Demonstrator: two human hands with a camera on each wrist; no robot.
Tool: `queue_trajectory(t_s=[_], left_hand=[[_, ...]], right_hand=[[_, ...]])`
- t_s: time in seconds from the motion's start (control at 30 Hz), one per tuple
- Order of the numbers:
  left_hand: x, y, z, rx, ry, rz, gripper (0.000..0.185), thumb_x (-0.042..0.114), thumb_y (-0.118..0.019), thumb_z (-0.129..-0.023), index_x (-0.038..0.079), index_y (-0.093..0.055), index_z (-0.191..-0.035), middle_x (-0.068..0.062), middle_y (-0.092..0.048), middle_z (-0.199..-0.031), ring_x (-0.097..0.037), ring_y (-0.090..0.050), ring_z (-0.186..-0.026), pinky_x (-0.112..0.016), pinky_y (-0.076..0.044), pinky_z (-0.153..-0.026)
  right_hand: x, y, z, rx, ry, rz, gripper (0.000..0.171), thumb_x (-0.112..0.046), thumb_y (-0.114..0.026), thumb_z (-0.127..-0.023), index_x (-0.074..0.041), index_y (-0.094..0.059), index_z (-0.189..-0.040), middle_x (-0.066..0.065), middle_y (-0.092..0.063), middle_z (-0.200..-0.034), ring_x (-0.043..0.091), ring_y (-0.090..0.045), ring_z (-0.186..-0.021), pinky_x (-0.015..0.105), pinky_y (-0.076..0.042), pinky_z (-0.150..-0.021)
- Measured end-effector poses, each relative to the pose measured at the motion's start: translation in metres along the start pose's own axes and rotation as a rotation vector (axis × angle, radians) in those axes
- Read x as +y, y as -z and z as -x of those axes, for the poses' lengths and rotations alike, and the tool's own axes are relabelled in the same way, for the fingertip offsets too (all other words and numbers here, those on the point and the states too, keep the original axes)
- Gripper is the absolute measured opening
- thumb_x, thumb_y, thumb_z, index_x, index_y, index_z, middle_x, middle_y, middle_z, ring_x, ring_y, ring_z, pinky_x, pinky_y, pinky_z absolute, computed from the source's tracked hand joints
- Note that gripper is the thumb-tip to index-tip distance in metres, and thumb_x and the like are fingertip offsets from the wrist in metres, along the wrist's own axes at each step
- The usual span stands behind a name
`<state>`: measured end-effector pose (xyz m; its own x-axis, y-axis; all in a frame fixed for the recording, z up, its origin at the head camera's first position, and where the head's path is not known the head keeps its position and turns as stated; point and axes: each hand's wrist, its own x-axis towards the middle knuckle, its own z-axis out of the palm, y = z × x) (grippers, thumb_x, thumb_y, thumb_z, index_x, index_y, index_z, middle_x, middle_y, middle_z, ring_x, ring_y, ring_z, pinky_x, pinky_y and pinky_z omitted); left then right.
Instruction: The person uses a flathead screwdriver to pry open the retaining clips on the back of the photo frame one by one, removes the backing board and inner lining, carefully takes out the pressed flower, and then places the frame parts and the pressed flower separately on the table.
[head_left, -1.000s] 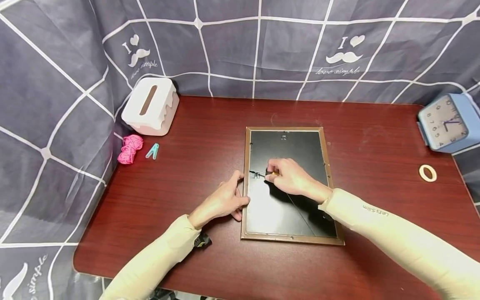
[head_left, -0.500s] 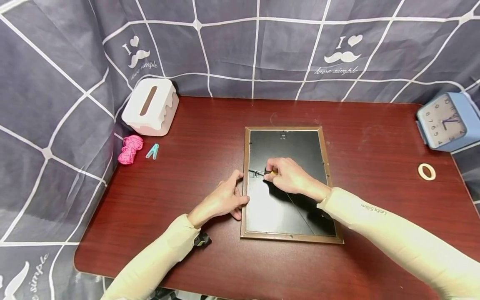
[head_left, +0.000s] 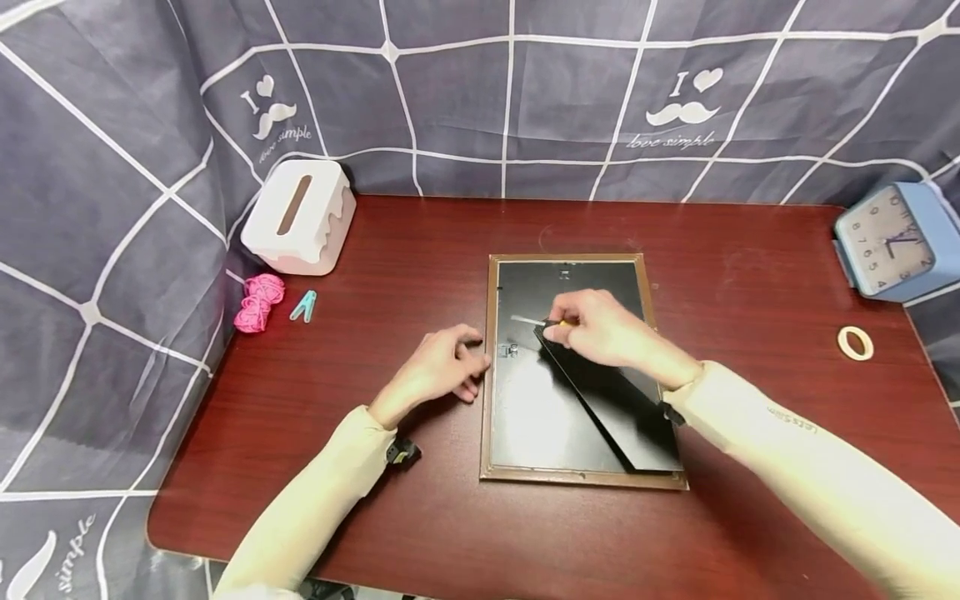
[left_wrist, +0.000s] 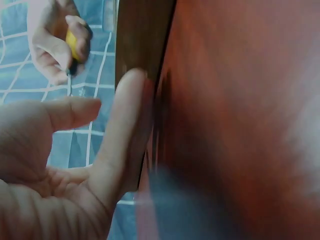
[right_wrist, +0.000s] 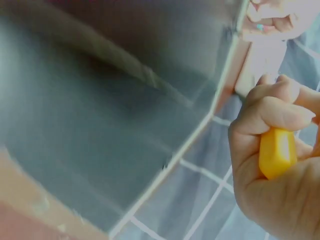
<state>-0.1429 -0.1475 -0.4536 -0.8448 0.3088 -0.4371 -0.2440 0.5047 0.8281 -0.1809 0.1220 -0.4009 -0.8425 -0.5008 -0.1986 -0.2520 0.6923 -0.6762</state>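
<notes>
A picture frame [head_left: 585,477] lies face down on the table, its black backing [head_left: 528,417] upward. My right hand [head_left: 603,329] grips a screwdriver [head_left: 527,320], whose yellow handle [right_wrist: 277,155] shows between curled fingers in the right wrist view; its shaft points left over the backing. Just beneath that hand, the black stand flap [head_left: 637,425] is tilted up from the backing, a dark gap along its left edge. Beside the frame's left border, my left hand [head_left: 442,362] has loosely bent fingers, one fingertip [left_wrist: 131,82] right at the wooden edge. Small metal hangers [head_left: 509,351] sit on the backing.
At the back left stand a white tissue box [head_left: 300,217], pink yarn [head_left: 259,302] and a teal clip [head_left: 303,307]. A blue clock [head_left: 896,242] and a cream ring [head_left: 855,343] are at the right. A grey checked curtain [head_left: 577,100] hangs behind the table.
My right hand has moved right and away from me with the screwdriver, off the left hanger. The stand flap has risen from the backing. My left hand has shifted slightly up the frame's side.
</notes>
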Motion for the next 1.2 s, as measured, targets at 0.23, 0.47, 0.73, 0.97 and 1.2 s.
queue_trajectory(t_s=[0.23,0.47,0.73,0.97,1.2], left_hand=[[0.01,0.002,-0.03,0.105,-0.002,-0.041,0.054,0.02,-0.071,-0.106,-0.003,-0.054,-0.152,-0.013,-0.074,-0.085,-0.016,-0.076,-0.057,-0.034,-0.071,-0.058],[0.013,0.0,-0.043,0.088,0.04,-0.035,0.046,0.019,-0.07,-0.107,-0.001,-0.052,-0.145,-0.013,-0.073,-0.085,-0.018,-0.074,-0.052,-0.037,-0.07,-0.055],[0.014,0.01,-0.046,0.026,0.046,0.061,0.034,0.013,-0.07,-0.106,0.002,-0.052,-0.132,-0.012,-0.067,-0.08,-0.02,-0.072,-0.05,-0.04,-0.071,-0.056],[0.013,0.012,-0.048,0.002,0.052,0.105,0.032,0.013,-0.07,-0.106,0.002,-0.051,-0.129,-0.011,-0.065,-0.079,-0.02,-0.073,-0.051,-0.041,-0.072,-0.058],[0.012,0.011,-0.049,-0.01,0.054,0.119,0.029,0.011,-0.069,-0.106,0.003,-0.05,-0.127,-0.012,-0.064,-0.079,-0.022,-0.072,-0.051,-0.043,-0.072,-0.059]], right_hand=[[0.01,0.018,-0.032,-0.04,-0.029,0.062,0.016,-0.019,-0.071,-0.102,-0.01,-0.068,-0.089,0.004,-0.069,-0.07,0.015,-0.058,-0.064,0.03,-0.048,-0.068],[0.039,0.002,-0.067,0.012,0.039,0.067,0.019,-0.023,-0.072,-0.098,-0.011,-0.068,-0.085,-0.003,-0.059,-0.065,0.015,-0.052,-0.066,0.03,-0.042,-0.065],[0.031,-0.001,-0.078,0.008,-0.017,0.089,0.016,-0.02,-0.074,-0.097,-0.008,-0.07,-0.087,0.001,-0.063,-0.068,0.022,-0.057,-0.073,0.033,-0.045,-0.07],[0.044,-0.01,-0.09,0.044,-0.008,0.092,0.016,-0.022,-0.075,-0.093,-0.012,-0.069,-0.081,-0.001,-0.062,-0.064,0.019,-0.057,-0.069,0.032,-0.045,-0.066],[0.049,-0.011,-0.09,0.034,0.012,0.057,0.017,-0.02,-0.073,-0.095,-0.012,-0.066,-0.081,0.0,-0.059,-0.065,0.022,-0.056,-0.07,0.033,-0.044,-0.068]])
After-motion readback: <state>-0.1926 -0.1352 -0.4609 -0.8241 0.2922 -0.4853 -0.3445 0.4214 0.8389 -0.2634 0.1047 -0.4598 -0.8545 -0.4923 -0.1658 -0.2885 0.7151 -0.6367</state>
